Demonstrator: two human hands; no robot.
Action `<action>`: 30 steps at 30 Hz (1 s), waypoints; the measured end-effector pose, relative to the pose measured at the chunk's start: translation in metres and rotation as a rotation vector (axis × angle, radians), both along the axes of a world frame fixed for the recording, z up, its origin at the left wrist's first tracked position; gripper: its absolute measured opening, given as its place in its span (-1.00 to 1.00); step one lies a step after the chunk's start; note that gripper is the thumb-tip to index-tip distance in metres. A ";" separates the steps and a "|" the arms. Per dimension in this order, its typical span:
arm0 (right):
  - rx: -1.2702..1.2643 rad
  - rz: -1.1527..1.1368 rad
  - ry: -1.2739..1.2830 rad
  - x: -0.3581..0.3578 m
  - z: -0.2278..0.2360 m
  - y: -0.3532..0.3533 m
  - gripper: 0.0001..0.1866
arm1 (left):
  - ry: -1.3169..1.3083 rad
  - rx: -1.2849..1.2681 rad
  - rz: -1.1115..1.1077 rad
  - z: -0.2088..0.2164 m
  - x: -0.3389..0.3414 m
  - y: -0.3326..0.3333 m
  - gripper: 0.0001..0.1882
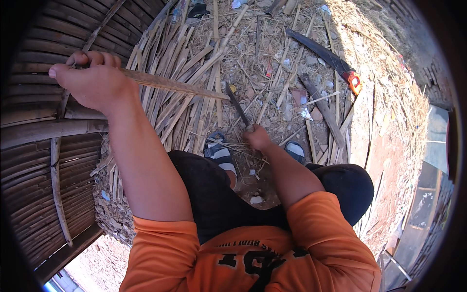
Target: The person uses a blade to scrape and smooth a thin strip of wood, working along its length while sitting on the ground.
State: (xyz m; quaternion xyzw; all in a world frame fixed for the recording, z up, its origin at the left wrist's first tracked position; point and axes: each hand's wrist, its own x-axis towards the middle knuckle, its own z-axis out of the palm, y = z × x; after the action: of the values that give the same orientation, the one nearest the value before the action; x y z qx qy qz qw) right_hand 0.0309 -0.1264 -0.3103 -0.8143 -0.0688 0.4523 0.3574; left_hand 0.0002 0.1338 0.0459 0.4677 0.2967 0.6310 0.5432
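Note:
My left hand (95, 80) is raised at the left, close to the slatted wall, with its fingers wrapped round one end of a bamboo strip (175, 85). The strip slants down to the right, and its far end comes near a knife's blade. In my right hand (258, 138), low between my feet, is the handle of the knife (237, 106). Its dark, narrow blade points up and away to the left. Whether blade and strip touch, I cannot tell.
A handsaw (326, 56) with an orange handle lies on the ground at the far right. Many loose bamboo strips (168, 63) are piled along the left, beside a bamboo slat wall (39, 168). A dark wooden plank (322, 109) lies right of centre among shavings and litter.

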 end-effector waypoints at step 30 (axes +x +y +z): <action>0.456 -0.280 -0.356 0.017 0.082 0.050 -0.42 | -0.060 0.037 0.039 -0.013 0.003 0.014 -0.65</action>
State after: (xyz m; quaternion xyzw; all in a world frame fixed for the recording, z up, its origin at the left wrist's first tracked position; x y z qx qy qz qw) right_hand 0.0483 -0.0759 -0.2283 -0.7812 -0.1169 0.2220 0.5716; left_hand 0.0028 0.1477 0.0329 0.4525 0.2777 0.6607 0.5307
